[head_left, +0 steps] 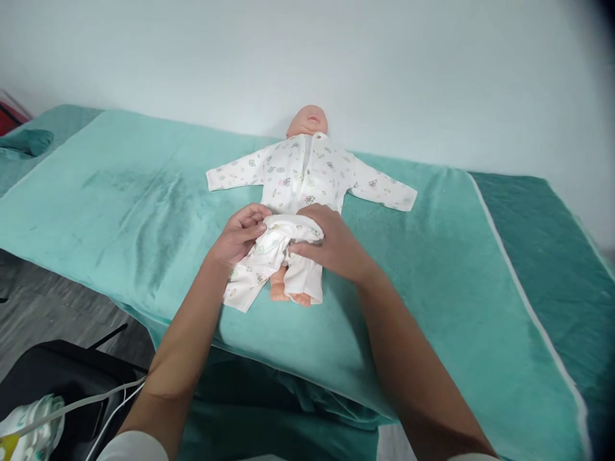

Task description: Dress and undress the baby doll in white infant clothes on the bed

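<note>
A baby doll [307, 120] lies on its back in a white long-sleeved top [307, 169] printed with small figures, its sleeves spread wide. Matching baby pants [276, 243] lie bunched over its lower body. My left hand [243, 234] pinches the left edge of the bunched cloth between thumb and fingers. On the other side, my right hand [331, 240] grips the pants near the waistband, thumb toward the middle. One doll foot [278, 285] shows bare between the pant legs. Toes poke out of the right pant leg [307, 285], while the left one lies flat off to the side.
A green velvety cover [432, 269] spreads over the long table, which stands against a white wall [408, 77]. At the lower left are a black chair [72, 362], pale cables and a white-and-green printed bundle [38, 426]. Something red [10, 118] sits at the far left.
</note>
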A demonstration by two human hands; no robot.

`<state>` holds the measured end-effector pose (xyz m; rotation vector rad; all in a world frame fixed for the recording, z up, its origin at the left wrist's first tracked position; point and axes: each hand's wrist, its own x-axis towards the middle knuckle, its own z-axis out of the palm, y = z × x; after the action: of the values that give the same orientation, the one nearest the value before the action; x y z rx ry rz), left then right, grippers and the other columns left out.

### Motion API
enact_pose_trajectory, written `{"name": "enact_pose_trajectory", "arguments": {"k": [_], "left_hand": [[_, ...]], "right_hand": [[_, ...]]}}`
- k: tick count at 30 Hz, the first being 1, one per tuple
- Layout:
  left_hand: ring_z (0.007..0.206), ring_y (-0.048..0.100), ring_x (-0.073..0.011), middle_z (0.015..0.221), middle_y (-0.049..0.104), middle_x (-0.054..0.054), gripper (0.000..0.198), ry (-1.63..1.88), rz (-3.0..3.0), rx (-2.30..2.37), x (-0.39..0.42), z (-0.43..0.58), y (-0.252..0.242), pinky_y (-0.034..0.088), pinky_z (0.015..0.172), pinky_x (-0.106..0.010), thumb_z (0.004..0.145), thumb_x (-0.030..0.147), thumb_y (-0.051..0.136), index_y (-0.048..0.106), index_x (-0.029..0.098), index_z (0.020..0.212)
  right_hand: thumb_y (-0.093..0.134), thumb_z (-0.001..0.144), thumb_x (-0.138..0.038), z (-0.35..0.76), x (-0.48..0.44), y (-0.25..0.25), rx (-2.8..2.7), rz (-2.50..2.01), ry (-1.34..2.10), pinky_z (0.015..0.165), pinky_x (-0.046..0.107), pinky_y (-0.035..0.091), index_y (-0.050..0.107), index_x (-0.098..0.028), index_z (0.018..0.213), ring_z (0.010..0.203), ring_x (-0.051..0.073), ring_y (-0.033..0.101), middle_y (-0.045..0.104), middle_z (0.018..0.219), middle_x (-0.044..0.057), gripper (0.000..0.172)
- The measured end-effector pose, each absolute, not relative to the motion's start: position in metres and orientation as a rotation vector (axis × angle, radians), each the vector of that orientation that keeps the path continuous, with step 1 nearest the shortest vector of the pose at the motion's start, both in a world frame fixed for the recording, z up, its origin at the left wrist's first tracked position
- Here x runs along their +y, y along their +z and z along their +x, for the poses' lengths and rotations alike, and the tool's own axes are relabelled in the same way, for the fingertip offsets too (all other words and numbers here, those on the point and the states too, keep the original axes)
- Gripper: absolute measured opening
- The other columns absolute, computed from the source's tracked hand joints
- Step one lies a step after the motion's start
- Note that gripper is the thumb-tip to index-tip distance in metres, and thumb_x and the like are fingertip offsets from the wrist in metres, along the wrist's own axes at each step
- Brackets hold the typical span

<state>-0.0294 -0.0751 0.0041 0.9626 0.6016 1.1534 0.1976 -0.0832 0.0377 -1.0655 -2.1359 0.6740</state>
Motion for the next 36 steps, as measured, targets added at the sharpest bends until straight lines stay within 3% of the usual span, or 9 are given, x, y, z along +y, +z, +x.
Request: {"name": "enact_pose_trajectory", "arguments": {"k": [4,11,16,19,23,28,31,36], "left_hand": [[0.060,0.059,-0.0097,0.083,0.071,-0.001,0.037,1.180,0.978,0.615,-0.073,-0.027,0.003,0.045,0.055,-0.021,0.072,0.036,0.092,0.069,0.020,0.096],[0.068,0.061,-0.0101,0.085,0.069,0.000,0.045,1.072,1.101,0.612,-0.076,-0.025,0.007,0.045,0.059,-0.021,0.076,0.043,0.089,0.072,0.020,0.112],[0.069,0.062,-0.0092,0.079,0.068,0.001,0.036,0.794,1.220,0.674,-0.063,-0.032,0.026,0.044,0.060,-0.020,0.070,0.035,0.094,0.071,0.015,0.089],[0.065,0.060,-0.0087,0.074,0.065,0.002,0.035,0.778,1.193,0.665,-0.056,-0.028,0.041,0.044,0.059,-0.020,0.069,0.033,0.094,0.067,0.015,0.082],[0.057,0.058,-0.0088,0.069,0.060,0.003,0.034,0.909,1.033,0.605,-0.056,-0.012,0.055,0.045,0.056,-0.022,0.078,0.039,0.088,0.063,0.016,0.080],[0.059,0.064,-0.0149,0.067,0.061,0.000,0.037,1.009,0.927,0.624,-0.058,0.003,0.058,0.049,0.056,-0.028,0.079,0.043,0.087,0.059,0.018,0.079],[0.060,0.065,-0.0165,0.066,0.062,0.000,0.039,0.986,0.939,0.657,-0.059,0.003,0.058,0.049,0.057,-0.029,0.077,0.042,0.088,0.058,0.018,0.077],[0.060,0.065,-0.0157,0.067,0.063,0.000,0.034,0.976,0.901,0.649,-0.057,-0.006,0.053,0.050,0.059,-0.029,0.080,0.039,0.087,0.062,0.016,0.078]], "right_hand": [[0.079,0.078,-0.057,0.175,-0.085,0.056,-2.116,-1.237,0.806,0.077,0.035,0.040,0.055,-0.022,0.077,0.078,0.020,0.055,0.061,0.080,0.000,0.043],[0.080,0.073,-0.033,0.182,-0.066,0.048,-1.562,-1.064,1.442,0.065,0.028,0.038,0.066,-0.020,0.083,0.072,0.014,0.053,0.060,0.077,-0.002,0.022],[0.079,0.073,-0.028,0.191,-0.059,0.029,-1.297,-0.881,1.529,0.056,0.025,0.034,0.061,-0.020,0.071,0.060,0.010,0.042,0.049,0.064,-0.005,0.020],[0.086,0.067,-0.028,0.194,-0.060,0.028,-1.333,-0.869,1.561,0.060,0.025,0.041,0.067,-0.020,0.079,0.064,0.012,0.050,0.057,0.070,-0.004,0.024],[0.093,0.064,-0.037,0.198,-0.060,0.030,-1.444,-0.866,1.604,0.074,0.031,0.052,0.072,-0.021,0.099,0.081,0.019,0.064,0.070,0.089,0.000,0.044],[0.093,0.061,-0.048,0.199,-0.062,0.029,-1.558,-0.887,1.547,0.073,0.033,0.053,0.069,-0.021,0.094,0.079,0.021,0.064,0.069,0.085,0.001,0.049],[0.091,0.064,-0.042,0.194,-0.066,0.031,-1.642,-0.964,1.420,0.075,0.033,0.053,0.067,-0.020,0.096,0.082,0.020,0.065,0.071,0.088,0.001,0.046],[0.080,0.073,-0.031,0.195,-0.072,0.041,-1.841,-1.004,1.342,0.078,0.034,0.052,0.067,-0.019,0.090,0.085,0.021,0.065,0.072,0.089,0.001,0.025]]}}
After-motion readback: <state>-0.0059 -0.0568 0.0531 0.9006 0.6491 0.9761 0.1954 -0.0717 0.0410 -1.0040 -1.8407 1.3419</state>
